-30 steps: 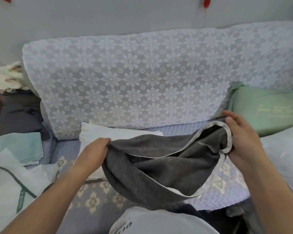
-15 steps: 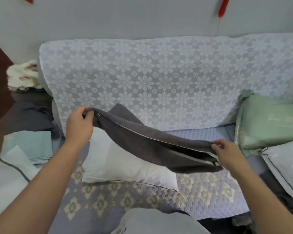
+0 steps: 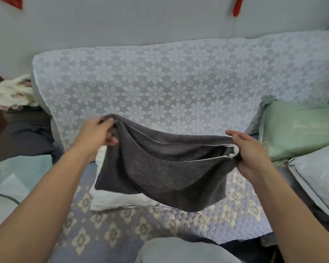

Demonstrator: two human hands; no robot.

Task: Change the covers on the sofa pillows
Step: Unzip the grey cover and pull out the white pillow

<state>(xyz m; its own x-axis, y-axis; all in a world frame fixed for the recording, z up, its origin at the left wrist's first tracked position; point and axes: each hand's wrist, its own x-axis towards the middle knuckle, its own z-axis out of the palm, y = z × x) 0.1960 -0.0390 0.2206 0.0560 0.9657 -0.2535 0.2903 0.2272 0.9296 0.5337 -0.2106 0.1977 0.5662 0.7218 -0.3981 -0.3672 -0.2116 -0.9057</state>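
Both hands (image 3: 252, 154) clamped on grey pillow cover (image 3: 160, 173), mouth spread above bare white pillow (image 3: 118, 200); next, sliding over.

Grey cover (image 3: 160, 171) hangs above white pillow (image 3: 120, 200).

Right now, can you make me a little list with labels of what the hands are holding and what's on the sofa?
left hand: grips one end of the grey cover
right hand: grips the other end
grey cover: held stretched, opening up, empty
white pillow: bare, on the sofa seat, partly behind the cover
green pillow: leaning on the sofa's right side
step left: pillow not yet in the cover
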